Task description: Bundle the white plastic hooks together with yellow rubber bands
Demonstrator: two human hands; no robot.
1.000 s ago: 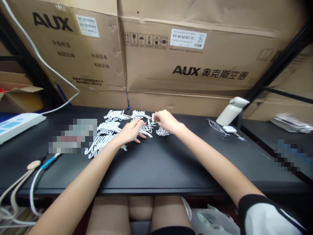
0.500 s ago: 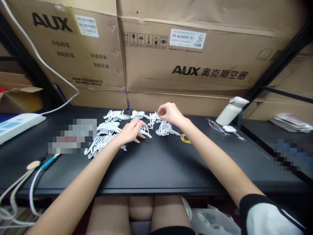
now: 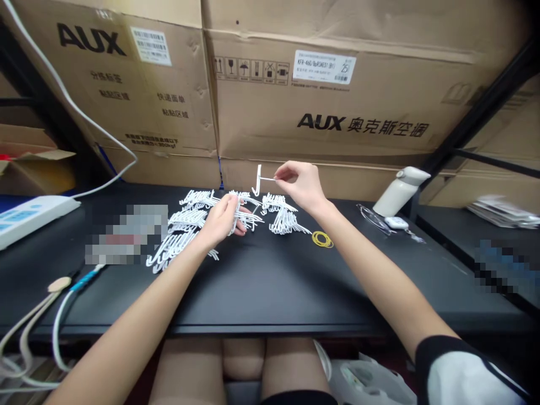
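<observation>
My right hand (image 3: 301,184) is raised above the tabletop, thumb and fingertips pinching the thin stem of one white hook (image 3: 259,180). The hook's bent bar points left, away from the fingers. Lower and to the left, my left hand (image 3: 221,219) is closed around several white hooks (image 3: 250,216) whose stems stick out to the right. Bunches of like hooks lie on the black table (image 3: 270,292): one bunch (image 3: 177,247) left of my left hand, another bunch (image 3: 286,221) below my right hand. Some hooks behind my left hand are partly hidden.
Yellow rings (image 3: 323,239) lie right of the hooks. A white bottle (image 3: 400,191), glasses (image 3: 374,219) and a small white device (image 3: 396,223) stand farther right. A power strip (image 3: 37,216) and cables (image 3: 63,306) are at left. Large cardboard boxes (image 3: 320,135) wall off the back.
My right hand has risen slightly from the bunches with a single hook now showing in its pinch. My left hand has turned and lifted a little, with several hooks now visible in its grip.
</observation>
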